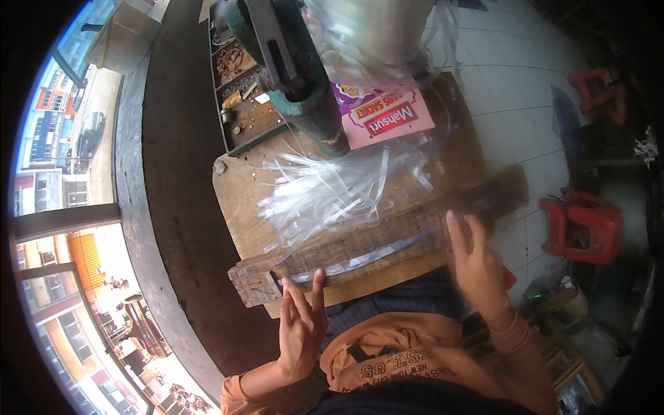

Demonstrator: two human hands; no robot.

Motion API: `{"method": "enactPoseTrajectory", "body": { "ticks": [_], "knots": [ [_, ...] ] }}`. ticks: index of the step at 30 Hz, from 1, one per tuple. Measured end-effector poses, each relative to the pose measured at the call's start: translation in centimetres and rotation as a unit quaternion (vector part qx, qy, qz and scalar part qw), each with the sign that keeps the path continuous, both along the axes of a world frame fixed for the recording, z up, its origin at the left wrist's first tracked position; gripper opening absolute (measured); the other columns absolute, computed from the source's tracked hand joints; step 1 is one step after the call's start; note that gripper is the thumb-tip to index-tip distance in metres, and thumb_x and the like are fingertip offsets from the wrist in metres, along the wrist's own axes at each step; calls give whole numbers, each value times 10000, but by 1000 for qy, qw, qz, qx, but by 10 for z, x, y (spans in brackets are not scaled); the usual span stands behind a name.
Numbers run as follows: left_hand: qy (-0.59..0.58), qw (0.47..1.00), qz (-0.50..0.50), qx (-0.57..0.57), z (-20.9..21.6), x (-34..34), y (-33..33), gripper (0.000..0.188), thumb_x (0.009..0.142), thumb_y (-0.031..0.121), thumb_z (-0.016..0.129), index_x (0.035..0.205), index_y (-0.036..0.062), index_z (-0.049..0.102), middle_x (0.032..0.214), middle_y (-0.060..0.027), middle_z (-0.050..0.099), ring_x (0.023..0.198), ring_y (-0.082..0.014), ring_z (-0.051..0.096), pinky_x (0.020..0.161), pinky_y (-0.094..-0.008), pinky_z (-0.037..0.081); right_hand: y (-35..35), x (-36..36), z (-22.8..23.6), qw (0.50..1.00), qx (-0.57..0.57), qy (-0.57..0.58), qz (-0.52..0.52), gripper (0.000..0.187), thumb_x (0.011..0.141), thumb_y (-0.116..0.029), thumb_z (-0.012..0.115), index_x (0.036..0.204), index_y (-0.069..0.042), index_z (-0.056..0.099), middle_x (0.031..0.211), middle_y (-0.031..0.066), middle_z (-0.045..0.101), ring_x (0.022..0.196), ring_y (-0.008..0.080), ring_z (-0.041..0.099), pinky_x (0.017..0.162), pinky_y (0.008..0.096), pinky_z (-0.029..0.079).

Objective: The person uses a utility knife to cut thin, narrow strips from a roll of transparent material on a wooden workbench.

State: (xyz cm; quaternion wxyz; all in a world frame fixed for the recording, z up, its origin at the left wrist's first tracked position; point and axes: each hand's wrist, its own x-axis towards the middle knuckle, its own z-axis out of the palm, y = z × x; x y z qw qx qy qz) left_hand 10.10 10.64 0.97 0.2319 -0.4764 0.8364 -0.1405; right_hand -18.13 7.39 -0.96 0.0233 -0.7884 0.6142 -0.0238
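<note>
A rough wooden beam (360, 235) lies across a plywood board (242, 197) in front of me. Along its near side runs a thin, shiny, clear plastic strip (366, 259). My left hand (299, 332) is at the beam's left end, fingers stretched and apart, fingertips at the end of the strip. Farther right, my right hand (478, 273) has its fingers extended over the beam, slightly blurred; whether they touch the strip I cannot tell. A loose pile of similar clear strips (339, 187) lies on the board just beyond the beam.
A green metal hand press (304, 104) stands behind the pile, beside a compartment tray (238, 104) of small parts. Right of it lie a pink printed package (387, 121) and a blurred bundle of clear plastic (377, 34). A red plastic stool (584, 228) stands on the tiled floor.
</note>
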Motion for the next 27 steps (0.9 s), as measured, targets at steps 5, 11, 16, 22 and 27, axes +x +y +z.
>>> {"method": "enactPoseTrajectory", "body": {
  "ticks": [5,11,16,22,27],
  "knots": [
    [-14,1000,-2,-8,-3,1,1,557,852,169,551,1381,88,395,1196,-352,478,709,-195,577,796,-274,469,-1,7,15,999,31,7,29,733,832,47,481,1397,-384,301,1145,283,454,488,152,572,471,286,535],
    [-4,1000,5,-8,-2,0,1,555,853,161,538,1384,88,392,1200,-359,472,691,-190,578,806,-277,467,1,18,25,996,77,40,21,760,832,27,475,1406,-422,259,1191,372,418,446,137,548,441,278,519],
    [-9,1000,6,-5,-3,1,2,563,851,165,544,1387,91,387,1199,-360,470,668,-179,575,809,-280,466,1,22,24,994,90,63,20,706,852,-3,477,1401,-405,287,1225,401,391,462,151,559,436,264,510],
    [2,1000,5,-7,-5,2,2,585,845,180,566,1392,95,379,1198,-355,471,663,-178,575,810,-279,462,5,25,22,995,74,63,7,688,850,-22,492,1398,-391,301,1250,374,396,444,151,544,444,283,513],
    [42,999,16,28,3,-1,-2,708,746,-136,512,1406,11,303,1130,-363,497,1080,-344,570,909,-301,455,12,36,24,989,123,66,-52,741,807,30,510,1393,-380,318,1274,321,377,708,266,618,502,317,535]
  ]
}}
